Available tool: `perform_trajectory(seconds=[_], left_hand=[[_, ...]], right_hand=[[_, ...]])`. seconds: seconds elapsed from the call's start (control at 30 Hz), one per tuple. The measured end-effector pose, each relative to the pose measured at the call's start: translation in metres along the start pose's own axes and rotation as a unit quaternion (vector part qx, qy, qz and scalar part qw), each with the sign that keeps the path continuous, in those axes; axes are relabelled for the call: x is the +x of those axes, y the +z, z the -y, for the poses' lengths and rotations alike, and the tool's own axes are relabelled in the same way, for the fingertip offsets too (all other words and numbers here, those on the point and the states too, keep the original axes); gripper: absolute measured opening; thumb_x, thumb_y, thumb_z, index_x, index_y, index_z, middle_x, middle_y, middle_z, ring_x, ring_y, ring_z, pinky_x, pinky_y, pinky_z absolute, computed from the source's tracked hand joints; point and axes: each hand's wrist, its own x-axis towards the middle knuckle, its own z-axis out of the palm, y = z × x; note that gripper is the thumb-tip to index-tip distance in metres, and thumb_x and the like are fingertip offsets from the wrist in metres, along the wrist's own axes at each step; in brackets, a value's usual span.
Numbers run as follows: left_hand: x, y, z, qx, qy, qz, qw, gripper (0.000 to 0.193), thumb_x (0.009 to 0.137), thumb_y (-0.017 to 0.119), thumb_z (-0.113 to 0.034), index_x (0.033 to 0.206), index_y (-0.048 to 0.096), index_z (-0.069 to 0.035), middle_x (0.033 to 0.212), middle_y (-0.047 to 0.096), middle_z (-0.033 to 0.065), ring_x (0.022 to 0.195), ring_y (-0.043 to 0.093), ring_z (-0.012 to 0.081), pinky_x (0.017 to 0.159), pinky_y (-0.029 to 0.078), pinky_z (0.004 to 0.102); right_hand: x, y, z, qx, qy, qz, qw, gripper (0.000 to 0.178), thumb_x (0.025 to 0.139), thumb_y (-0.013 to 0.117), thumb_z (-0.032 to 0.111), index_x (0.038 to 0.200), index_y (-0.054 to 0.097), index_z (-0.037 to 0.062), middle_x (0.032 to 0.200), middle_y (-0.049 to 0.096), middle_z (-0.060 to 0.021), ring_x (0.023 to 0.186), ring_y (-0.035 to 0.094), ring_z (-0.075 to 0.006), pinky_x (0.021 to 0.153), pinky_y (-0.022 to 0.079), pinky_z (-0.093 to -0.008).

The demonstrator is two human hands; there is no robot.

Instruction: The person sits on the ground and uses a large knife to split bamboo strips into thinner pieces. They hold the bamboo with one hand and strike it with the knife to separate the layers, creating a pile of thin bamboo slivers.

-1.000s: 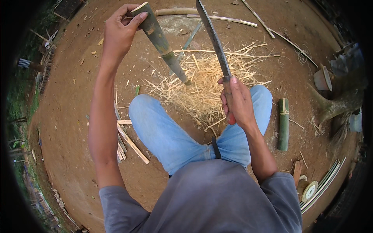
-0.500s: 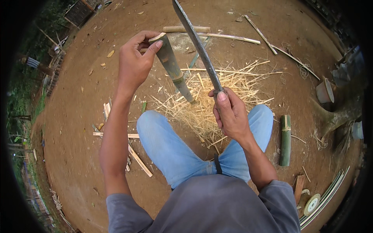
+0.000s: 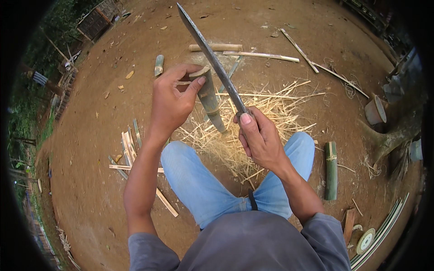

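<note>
My left hand [image 3: 174, 97] pinches the top end of a split bamboo piece [image 3: 209, 100], thumb on one side and fingers on the other. The bamboo stands slightly tilted, its lower end among pale shavings [image 3: 266, 106] on the ground. My right hand [image 3: 261, 137] is wrapped round the handle of a machete [image 3: 212, 56]. Its long dark blade points up and to the left, passing close by the bamboo's top; whether they touch I cannot tell.
A bamboo section [image 3: 331, 171] lies by my right knee. Bamboo strips [image 3: 129, 149] are scattered at left, and a pale bamboo length [image 3: 216, 47] lies ahead. A bucket [image 3: 375, 110] stands at right near a tree base. A round disc [image 3: 365, 240] lies lower right.
My left hand and the bamboo's top have moved right and down, nearer the blade. The machete has shifted left and slightly down. A short bamboo piece behind my left hand has come into sight.
</note>
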Motion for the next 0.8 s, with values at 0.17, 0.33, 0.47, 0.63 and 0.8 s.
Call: perform_trajectory(seconds=[0.17, 0.33, 0.47, 0.63, 0.8], left_hand=[[-0.005, -0.003, -0.010, 0.001, 0.006, 0.003, 1.000, 0.019, 0.087, 0.066, 0.002, 0.105, 0.064, 0.007, 0.099, 0.065, 0.0099, 0.091, 0.064, 0.0146, 0.078, 0.053, 0.0278], [-0.009, -0.003, -0.012, 0.020, 0.019, 0.009, 1.000, 0.020, 0.087, 0.066, 0.002, 0.105, 0.063, 0.008, 0.100, 0.065, 0.0106, 0.091, 0.064, 0.0149, 0.078, 0.054, 0.0283], [-0.013, -0.002, -0.014, 0.027, 0.019, 0.009, 0.999, 0.020, 0.087, 0.066, 0.001, 0.105, 0.063, 0.008, 0.101, 0.065, 0.0114, 0.091, 0.065, 0.0155, 0.078, 0.055, 0.0289], [-0.015, -0.002, -0.010, 0.017, 0.031, 0.004, 0.999, 0.018, 0.086, 0.066, 0.002, 0.103, 0.064, 0.008, 0.099, 0.066, 0.0130, 0.089, 0.066, 0.0176, 0.077, 0.057, 0.0302], [-0.010, -0.010, -0.014, 0.018, 0.034, 0.007, 0.999, 0.019, 0.086, 0.065, 0.003, 0.104, 0.063, 0.008, 0.100, 0.066, 0.0117, 0.090, 0.066, 0.0165, 0.079, 0.056, 0.0292]], right_hand=[[-0.005, 0.004, 0.010, 0.007, -0.003, 0.004, 1.000, 0.048, 0.101, 0.044, 0.044, 0.097, 0.055, -0.0023, 0.057, 0.044, -0.0011, 0.054, 0.043, -0.0089, 0.050, 0.036, -0.0293], [-0.009, 0.006, 0.012, 0.009, 0.003, 0.010, 1.000, 0.050, 0.101, 0.043, 0.046, 0.097, 0.055, -0.0022, 0.057, 0.045, -0.0004, 0.054, 0.044, -0.0085, 0.050, 0.037, -0.0286], [-0.012, 0.005, 0.010, 0.014, 0.016, 0.018, 1.000, 0.051, 0.101, 0.044, 0.047, 0.097, 0.055, -0.0020, 0.058, 0.046, -0.0008, 0.054, 0.045, -0.0086, 0.050, 0.037, -0.0288], [-0.014, 0.003, 0.008, -0.006, 0.009, 0.022, 1.000, 0.053, 0.101, 0.042, 0.049, 0.096, 0.055, -0.0015, 0.060, 0.046, -0.0008, 0.052, 0.044, -0.0081, 0.047, 0.035, -0.0265], [-0.011, 0.001, 0.027, -0.048, 0.029, 0.030, 0.998, 0.057, 0.100, 0.041, 0.052, 0.093, 0.055, -0.0034, 0.063, 0.048, -0.0051, 0.059, 0.046, -0.0134, 0.054, 0.038, -0.0326]])
